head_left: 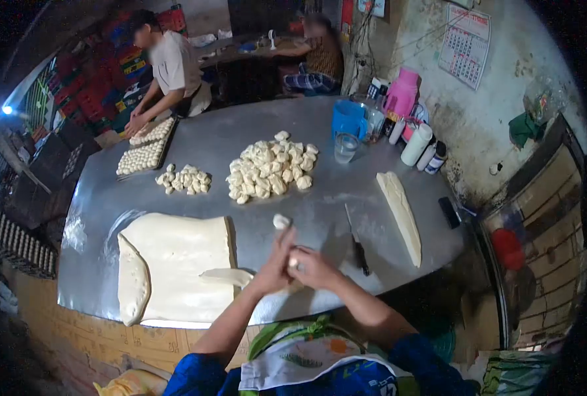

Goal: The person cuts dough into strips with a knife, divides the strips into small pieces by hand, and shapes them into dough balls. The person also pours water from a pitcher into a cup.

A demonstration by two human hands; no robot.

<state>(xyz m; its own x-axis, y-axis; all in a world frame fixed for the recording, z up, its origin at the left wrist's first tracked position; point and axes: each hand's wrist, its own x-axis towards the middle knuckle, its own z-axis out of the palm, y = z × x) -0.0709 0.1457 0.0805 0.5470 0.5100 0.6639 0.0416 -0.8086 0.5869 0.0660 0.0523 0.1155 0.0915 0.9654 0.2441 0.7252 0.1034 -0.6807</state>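
My right hand (314, 269) is closed round a strip of dough (226, 274), with a pale bit showing at its fingers. The strip trails left behind my left wrist and over the edge of a large folded dough sheet (181, 257). My left hand (277, 263), somewhat blurred, reaches forward beside the right one with fingers stretched out. Just past its fingertips is a small dough piece (281, 222); whether it touches the table I cannot tell. Farther back lies a heap of dough pieces (267, 170), with a smaller pile (184, 179) to its left.
A knife (357, 243) and a long dough roll (400, 218) lie to the right on the metal table (333, 211). A blue jug (349, 119), a glass (346, 148) and bottles (417, 145) line the right edge. A co-worker (173, 66) handles a tray of dough balls (141, 157); another person (320, 53) sits behind.
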